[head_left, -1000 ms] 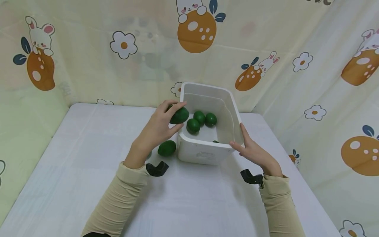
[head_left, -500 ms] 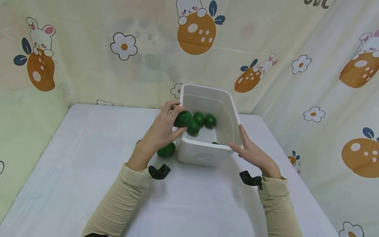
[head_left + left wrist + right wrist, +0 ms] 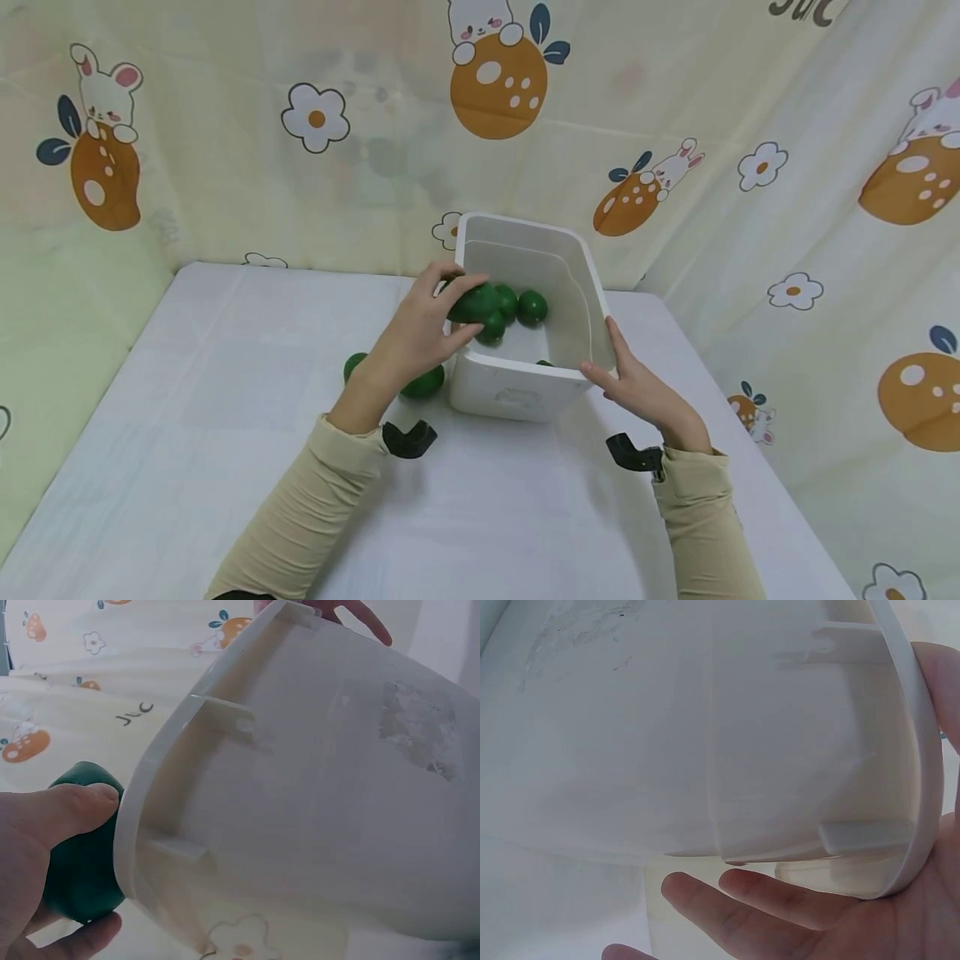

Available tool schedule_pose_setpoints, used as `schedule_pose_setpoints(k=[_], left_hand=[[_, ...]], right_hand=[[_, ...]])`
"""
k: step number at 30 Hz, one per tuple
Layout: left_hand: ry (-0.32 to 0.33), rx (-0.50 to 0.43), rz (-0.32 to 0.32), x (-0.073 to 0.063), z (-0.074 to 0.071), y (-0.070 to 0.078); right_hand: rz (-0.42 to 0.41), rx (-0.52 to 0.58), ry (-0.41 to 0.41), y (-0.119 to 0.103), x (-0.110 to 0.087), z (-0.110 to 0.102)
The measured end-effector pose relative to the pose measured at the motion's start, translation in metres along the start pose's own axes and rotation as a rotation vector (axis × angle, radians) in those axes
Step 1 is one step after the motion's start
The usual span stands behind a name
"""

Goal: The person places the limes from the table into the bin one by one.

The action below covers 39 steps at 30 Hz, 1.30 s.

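My left hand point(image 3: 408, 337) grips a dark green lime point(image 3: 474, 303) over the left rim of a white plastic bin point(image 3: 517, 390). In the left wrist view, thumb and fingers clasp the lime point(image 3: 81, 859) beside the bin's edge. Several limes point(image 3: 532, 308) lie inside the bin, one mostly hidden behind its front wall. My right hand point(image 3: 645, 390) holds the bin's front right corner, thumb over the rim. The right wrist view shows this rim point(image 3: 922, 750) against the palm, with fingers stretched beneath. Two more limes point(image 3: 424, 382) sit on the table left of the bin, partly covered by my left wrist.
A white cloth covers the table point(image 3: 225, 417). Behind and beside it hangs a cream curtain point(image 3: 225, 183) printed with rabbits, flowers and orange fruit, close to the bin's back. A black wrist mount point(image 3: 408, 439) sticks out from each sleeve.
My left hand has moved right with the lime, from beside the rim to over the bin's opening. A second lime on the table shows more from behind my wrist. My right hand stays put.
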<state>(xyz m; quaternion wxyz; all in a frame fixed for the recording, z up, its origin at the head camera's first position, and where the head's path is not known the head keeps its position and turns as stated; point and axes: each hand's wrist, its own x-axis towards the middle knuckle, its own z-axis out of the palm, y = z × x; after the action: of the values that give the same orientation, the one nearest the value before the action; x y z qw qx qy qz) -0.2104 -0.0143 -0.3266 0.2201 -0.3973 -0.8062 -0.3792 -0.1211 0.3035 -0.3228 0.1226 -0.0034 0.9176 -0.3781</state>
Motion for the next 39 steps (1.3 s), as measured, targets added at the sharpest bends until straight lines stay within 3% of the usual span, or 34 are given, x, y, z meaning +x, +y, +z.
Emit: schedule_pose_setpoints(k=[10, 30, 39], left_hand=[[-0.022, -0.024, -0.065, 0.0, 0.01, 0.002], [0.022, 0.016, -0.002, 0.0, 0.019, 0.002], [0.01, 0.039, 0.005, 0.001, 0.02, 0.003]], right_hand=[[-0.007, -0.004, 0.006, 0.002, 0.001, 0.001], [-0.02, 0.006, 0.004, 0.003, 0.002, 0.001], [-0.033, 0.012, 0.008, 0.005, 0.002, 0.0]])
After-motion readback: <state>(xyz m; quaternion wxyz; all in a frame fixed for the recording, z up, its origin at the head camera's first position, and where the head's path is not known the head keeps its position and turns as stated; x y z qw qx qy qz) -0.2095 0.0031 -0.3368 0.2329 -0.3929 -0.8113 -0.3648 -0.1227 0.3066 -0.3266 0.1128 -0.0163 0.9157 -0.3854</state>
